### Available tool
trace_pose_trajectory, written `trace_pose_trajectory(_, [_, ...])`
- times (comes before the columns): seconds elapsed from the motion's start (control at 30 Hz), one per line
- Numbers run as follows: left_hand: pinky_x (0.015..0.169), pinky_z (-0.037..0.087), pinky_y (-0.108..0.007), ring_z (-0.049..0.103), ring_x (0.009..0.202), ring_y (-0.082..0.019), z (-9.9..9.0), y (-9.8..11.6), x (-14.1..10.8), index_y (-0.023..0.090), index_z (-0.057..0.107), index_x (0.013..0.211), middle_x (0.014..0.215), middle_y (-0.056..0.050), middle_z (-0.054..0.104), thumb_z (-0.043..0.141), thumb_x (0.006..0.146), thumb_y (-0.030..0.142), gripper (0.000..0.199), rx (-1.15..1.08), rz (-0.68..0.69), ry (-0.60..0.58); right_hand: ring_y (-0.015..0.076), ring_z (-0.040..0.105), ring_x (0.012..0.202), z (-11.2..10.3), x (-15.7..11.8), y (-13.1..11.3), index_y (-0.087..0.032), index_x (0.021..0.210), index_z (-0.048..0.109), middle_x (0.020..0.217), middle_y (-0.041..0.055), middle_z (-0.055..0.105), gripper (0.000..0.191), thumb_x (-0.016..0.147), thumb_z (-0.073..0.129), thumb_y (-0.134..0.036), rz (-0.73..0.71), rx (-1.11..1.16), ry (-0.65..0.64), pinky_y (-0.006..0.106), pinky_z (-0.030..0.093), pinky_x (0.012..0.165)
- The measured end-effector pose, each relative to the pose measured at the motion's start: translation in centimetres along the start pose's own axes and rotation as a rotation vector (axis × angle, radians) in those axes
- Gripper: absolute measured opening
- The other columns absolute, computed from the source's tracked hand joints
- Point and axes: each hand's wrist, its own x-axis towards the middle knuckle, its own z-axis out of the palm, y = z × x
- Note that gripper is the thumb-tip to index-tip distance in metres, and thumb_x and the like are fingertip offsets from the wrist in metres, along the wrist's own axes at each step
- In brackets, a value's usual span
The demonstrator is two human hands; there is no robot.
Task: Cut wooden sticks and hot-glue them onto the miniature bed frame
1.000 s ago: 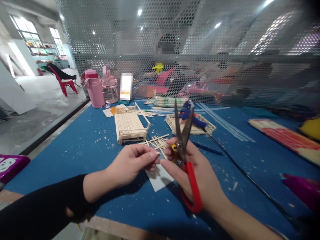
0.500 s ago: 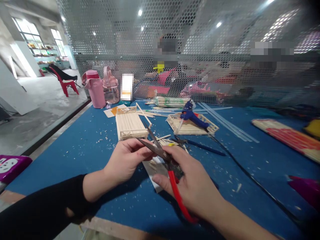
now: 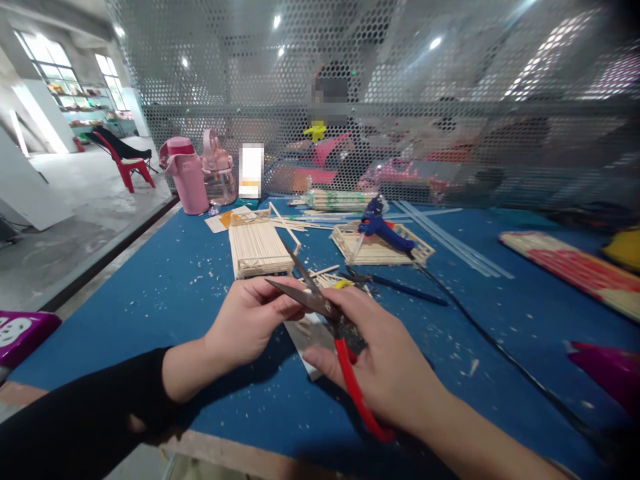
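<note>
My right hand (image 3: 385, 340) is closed around red-handled scissors (image 3: 361, 393), whose dark blades point up and left and stand apart. My left hand (image 3: 253, 317) is closed in a pinch close to the blades; whatever lies between its fingertips is mostly hidden, with only a small pale bit showing by the blades. Just beyond my left hand sits a small structure of pale wooden sticks (image 3: 260, 243) with a railing. Several cut sticks (image 3: 325, 275) lie behind the scissors. A grey-white sheet (image 3: 305, 347) is partly covered by my hands.
A blue glue gun (image 3: 383, 227) rests on a second stick structure (image 3: 370, 253), its black cord (image 3: 480, 327) running right. Blue-handled pliers (image 3: 405, 290) lie nearer. Clear glue sticks (image 3: 450, 243), a stick pack (image 3: 570, 270), and pink bottles (image 3: 187, 177) stand or lie around. Behind rises a perforated metal screen (image 3: 210, 87).
The view has shifted slightly, so the table items sit a little further left and up. Both hands keep nearly the same pose, and the scissor blades remain apart.
</note>
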Motion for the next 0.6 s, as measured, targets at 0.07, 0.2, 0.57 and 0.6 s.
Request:
trace_pose_trajectory(0.07, [0.068, 0.053, -0.023, 0.064, 0.066, -0.012, 0.1, 0.2, -0.1, 0.016, 0.073, 0.073, 0.071, -0.002, 0.072, 0.076, 0.067, 0.032, 0.018, 0.079, 0.046, 0.015, 0.0190, 0.058, 0.074, -0.1, 0.0, -0.1, -0.019, 0.104, 0.057, 0.087, 0.0066, 0.063, 0.042, 0.070, 0.069, -0.041, 0.006, -0.007, 0.006, 0.033, 0.049, 0.064])
trace_pose_trajectory(0.2, [0.068, 0.054, -0.025, 0.065, 0.069, -0.014, 0.1, 0.4, -0.3, 0.015, 0.072, 0.074, 0.073, -0.003, 0.072, 0.073, 0.069, 0.028, 0.014, 0.185, 0.102, 0.035, 0.0188, 0.058, 0.071, -0.1, 0.0, -0.2, -0.019, 0.101, 0.059, 0.084, 0.0060, 0.064, 0.041, 0.069, 0.070, -0.042, 0.023, -0.001, 0.016, 0.033, 0.049, 0.063])
trace_pose_trajectory(0.57, [0.056, 0.047, -0.018, 0.055, 0.055, -0.007, 0.1, 0.3, -0.1, 0.012, 0.068, 0.072, 0.060, 0.000, 0.063, 0.064, 0.076, 0.024, 0.013, 0.255, -0.066, 0.047, 0.0144, 0.055, 0.054, -1.2, 0.7, 0.7, -0.020, 0.095, 0.063, 0.068, 0.0010, 0.065, 0.035, 0.073, 0.062, -0.047, 0.219, 0.023, 0.024, 0.025, 0.043, 0.051])
trace_pose_trajectory(0.6, [0.054, 0.045, -0.017, 0.053, 0.053, -0.007, 0.1, 0.3, -0.1, 0.012, 0.068, 0.073, 0.059, 0.000, 0.062, 0.064, 0.076, 0.023, 0.013, 0.298, -0.103, 0.037, 0.0150, 0.055, 0.054, -1.7, 0.9, 1.1, -0.020, 0.097, 0.062, 0.067, 0.0007, 0.065, 0.039, 0.070, 0.064, -0.048, 0.299, -0.022, 0.069, 0.025, 0.043, 0.050])
